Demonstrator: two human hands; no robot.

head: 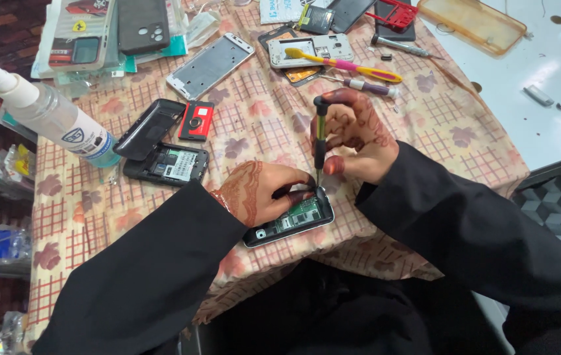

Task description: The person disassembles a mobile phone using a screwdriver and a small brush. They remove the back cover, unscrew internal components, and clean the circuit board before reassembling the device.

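Observation:
An opened phone (292, 221) with a bare green circuit board lies near the front edge of the patterned tablecloth (261, 125). My left hand (259, 191) rests on it and pins it down with the fingertips at its upper right corner. My right hand (359, 135) grips a thin dark screwdriver (320, 139) upright, its tip touching that same corner of the phone. Both arms wear black sleeves.
A clear spray bottle (50, 112) lies at the left. Another opened black phone (165, 164), its back cover (149, 128) and a red ring holder (196, 121) sit behind my left hand. Phone frames, cases, a yellow-pink tool (343, 64) and more screwdrivers (366, 86) lie further back.

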